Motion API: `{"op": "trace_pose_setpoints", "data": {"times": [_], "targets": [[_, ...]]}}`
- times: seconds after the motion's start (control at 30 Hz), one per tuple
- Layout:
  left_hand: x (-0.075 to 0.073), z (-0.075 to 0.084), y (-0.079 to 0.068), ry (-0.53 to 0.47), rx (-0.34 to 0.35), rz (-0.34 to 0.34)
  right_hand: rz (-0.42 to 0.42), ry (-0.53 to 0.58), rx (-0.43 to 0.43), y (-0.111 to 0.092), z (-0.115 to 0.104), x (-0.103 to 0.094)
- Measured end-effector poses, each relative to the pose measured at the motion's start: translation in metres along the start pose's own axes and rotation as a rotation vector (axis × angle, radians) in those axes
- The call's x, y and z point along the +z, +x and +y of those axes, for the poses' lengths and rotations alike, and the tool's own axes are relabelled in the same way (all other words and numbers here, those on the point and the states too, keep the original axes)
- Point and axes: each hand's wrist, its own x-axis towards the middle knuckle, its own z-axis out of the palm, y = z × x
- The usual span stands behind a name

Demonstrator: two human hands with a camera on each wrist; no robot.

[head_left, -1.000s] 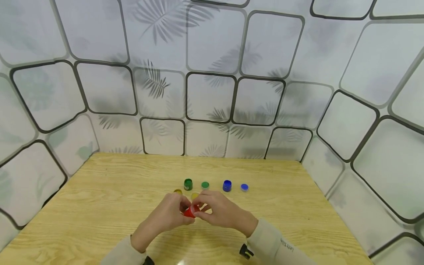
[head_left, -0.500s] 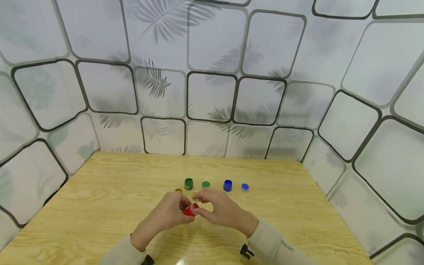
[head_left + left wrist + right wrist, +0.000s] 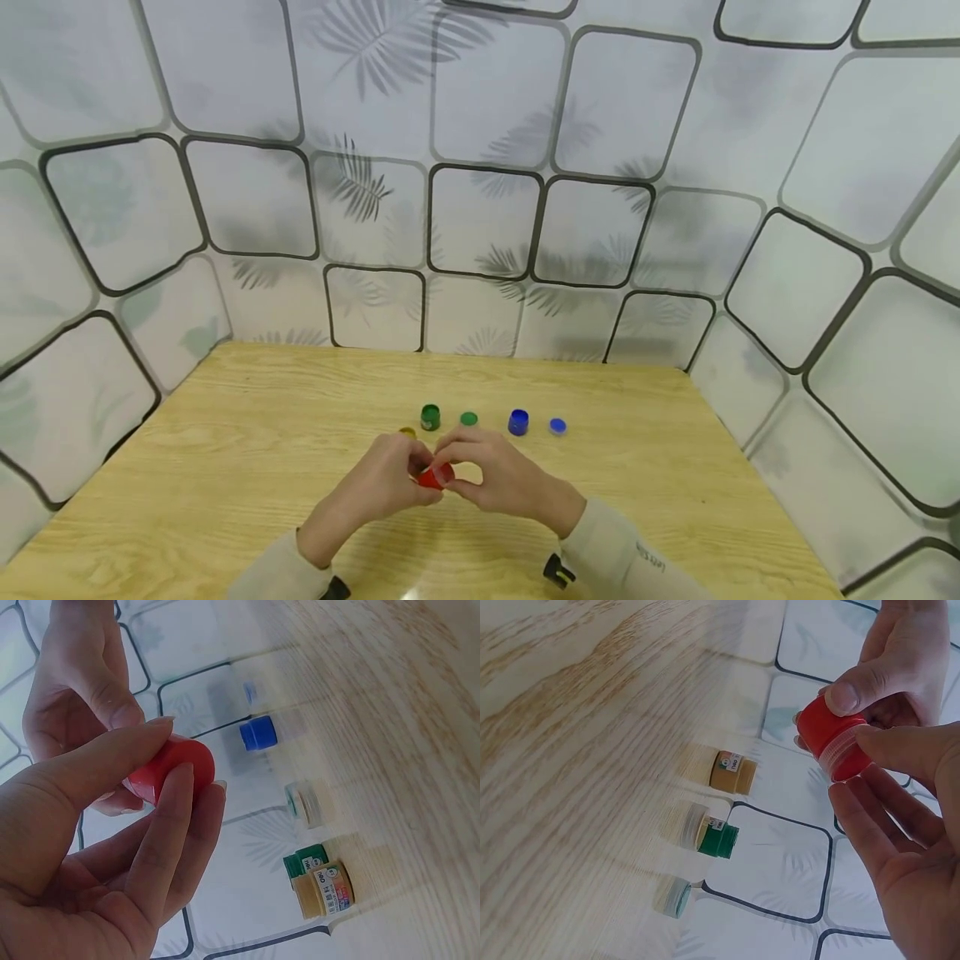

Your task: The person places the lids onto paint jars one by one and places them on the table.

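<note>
In the head view my left hand [image 3: 390, 479] holds a small red paint jar [image 3: 431, 479] tilted above the table. Its thumb and fingers wrap the base of the jar, as the left wrist view shows. My right hand [image 3: 498, 475] pinches the clear-rimmed lid [image 3: 838, 750] at the jar's other end between thumb and fingers. From the right wrist view, the lid sits on the jar's mouth; whether it is screwed tight cannot be told. The jar and lid are partly hidden by fingers.
Beyond the hands stand a yellow paint jar [image 3: 731, 772], a green jar [image 3: 431, 417] and a blue jar [image 3: 518, 422], all uncapped. A clear-rimmed lid [image 3: 693, 825], a green lid [image 3: 468, 418] and a blue lid [image 3: 557, 427] lie beside them. A patterned curtain [image 3: 480, 308] borders the wooden table [image 3: 300, 400].
Half a second ago my right fingers were lifted away from the lid, with the thumb near it; now they pinch it again. My left hand keeps its hold on the red jar.
</note>
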Motion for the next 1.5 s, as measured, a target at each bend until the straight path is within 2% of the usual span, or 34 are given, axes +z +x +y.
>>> {"op": "trace_pose_setpoints", "data": {"times": [0.43, 0.8, 1.13, 1.37, 1.5], "targets": [[0.004, -0.002, 0.0, 0.009, 0.01, 0.001, -0.037, 0.012, 0.086, -0.004, 0.001, 0.002], [0.003, -0.001, 0.0, -0.023, 0.03, 0.002, -0.039, 0.004, 0.132, -0.002, 0.0, 0.001], [0.004, -0.001, 0.001, 0.014, 0.031, 0.006, -0.048, 0.04, 0.181, -0.002, -0.002, 0.001], [0.005, 0.0, 0.001, 0.012, 0.021, -0.002, -0.113, 0.052, 0.221, -0.001, -0.002, -0.004], [0.006, 0.0, 0.001, 0.004, 0.008, -0.014, -0.16, 0.039, 0.212, -0.003, -0.001, -0.009]]}}
